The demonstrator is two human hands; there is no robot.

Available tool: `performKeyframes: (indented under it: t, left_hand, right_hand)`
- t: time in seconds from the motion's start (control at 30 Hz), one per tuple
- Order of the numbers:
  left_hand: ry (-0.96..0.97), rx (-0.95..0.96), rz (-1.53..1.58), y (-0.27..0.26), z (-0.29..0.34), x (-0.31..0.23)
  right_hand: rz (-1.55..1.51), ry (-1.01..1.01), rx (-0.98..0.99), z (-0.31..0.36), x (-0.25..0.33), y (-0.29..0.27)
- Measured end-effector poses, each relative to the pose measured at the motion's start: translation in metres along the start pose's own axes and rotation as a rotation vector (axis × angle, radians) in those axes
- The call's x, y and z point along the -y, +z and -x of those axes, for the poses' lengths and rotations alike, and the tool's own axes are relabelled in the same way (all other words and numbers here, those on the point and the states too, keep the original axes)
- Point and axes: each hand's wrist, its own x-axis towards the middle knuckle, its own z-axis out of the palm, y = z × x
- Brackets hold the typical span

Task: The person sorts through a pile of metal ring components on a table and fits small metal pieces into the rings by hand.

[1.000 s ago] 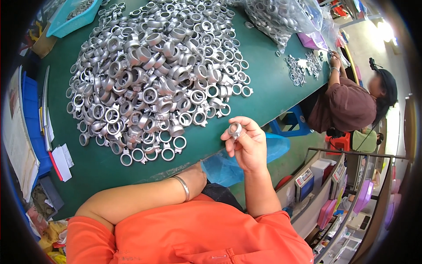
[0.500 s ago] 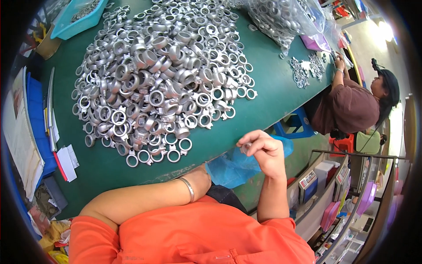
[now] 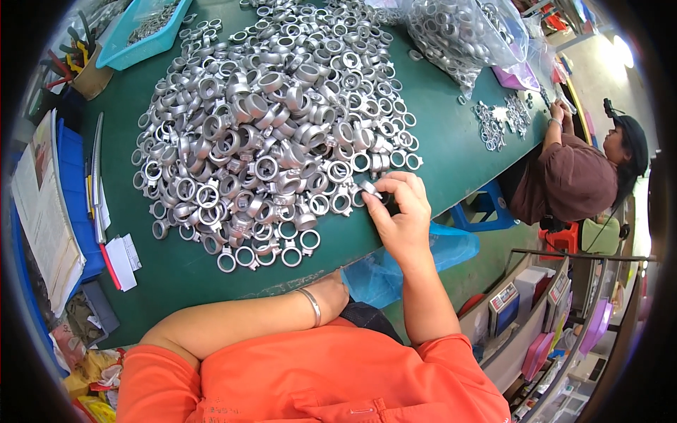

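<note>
A large heap of silver-grey metal rings (image 3: 268,169), many with a small lug on the side, covers the middle of the green table. At its right edge the thumb and forefinger of my right hand (image 3: 405,215) are closed on one metal ring (image 3: 369,189). Bent across my body, my left arm wears a bangle. My left hand (image 3: 334,290) is down at the table's near edge, beside a translucent blue plastic bag (image 3: 374,278); its fingers are out of sight.
A turquoise basket (image 3: 116,60) holds small metal parts. Full of rings, a clear plastic bag (image 3: 451,42) lies at the far right, near a smaller group of parts (image 3: 490,127). A co-worker (image 3: 571,176) sits there, by a blue stool (image 3: 486,208). Papers (image 3: 123,261) lie left.
My right hand has moved up and left from above the blue bag to the heap's edge. The view has shifted slightly; my left hand stays by the bag.
</note>
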Motion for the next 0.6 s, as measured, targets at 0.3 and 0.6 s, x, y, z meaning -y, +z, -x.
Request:
performKeyframes:
  t: [0.3, 0.6]
  left_hand:
    - [0.467, -0.970, 0.131, -0.038, 0.031, 0.010]
    - [-0.016, -1.325, 0.055, -0.089, 0.025, 0.039]
  right_hand:
    - [-0.676, 0.430, -0.074, 0.028, -0.006, -0.023]
    - [-0.535, 0.204, -0.187, 0.041, -0.001, -0.020]
